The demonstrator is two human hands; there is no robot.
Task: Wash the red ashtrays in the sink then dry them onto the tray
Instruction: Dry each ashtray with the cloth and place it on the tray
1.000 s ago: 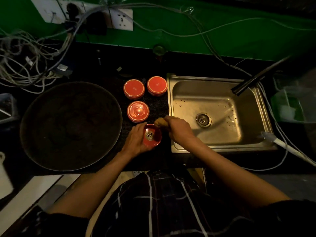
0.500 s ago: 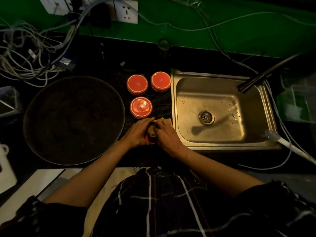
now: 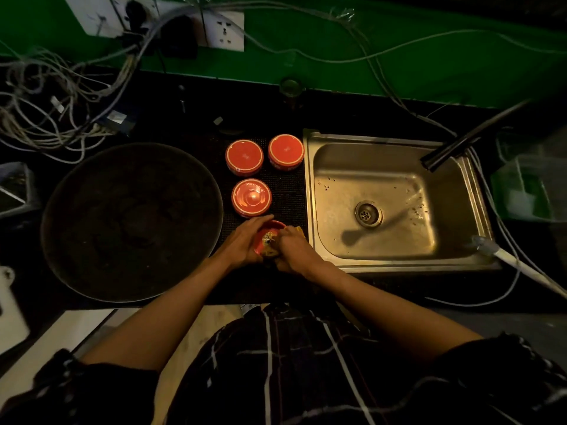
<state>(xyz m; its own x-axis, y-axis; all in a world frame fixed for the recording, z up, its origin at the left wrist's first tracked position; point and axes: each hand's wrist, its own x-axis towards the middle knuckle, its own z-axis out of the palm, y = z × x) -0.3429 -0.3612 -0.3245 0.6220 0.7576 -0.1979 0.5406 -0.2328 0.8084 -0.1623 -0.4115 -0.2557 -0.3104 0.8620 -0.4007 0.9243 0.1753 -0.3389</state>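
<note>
My left hand [image 3: 245,242] grips a small red ashtray [image 3: 267,233] tilted toward me, just left of the steel sink [image 3: 389,253]. My right hand [image 3: 296,250] presses a yellow sponge [image 3: 295,230] into the ashtray's inside, where pale residue shows. Three more red ashtrays stand on the dark mat behind my hands: one at the back left [image 3: 244,157], one at the back right [image 3: 286,151] against the sink's rim, one in front of them [image 3: 251,197]. The large round dark tray [image 3: 129,222] lies to the left.
A black faucet [image 3: 460,142] reaches over the sink from the right, with water falling toward the drain [image 3: 368,213]. Tangled cables [image 3: 52,111] and wall sockets [image 3: 224,30] fill the back left. A white hose [image 3: 521,268] runs past the sink's right front corner.
My right hand came from beside the ashtray onto it, and the sponge now rubs inside. Both hands stay close together over the mat.
</note>
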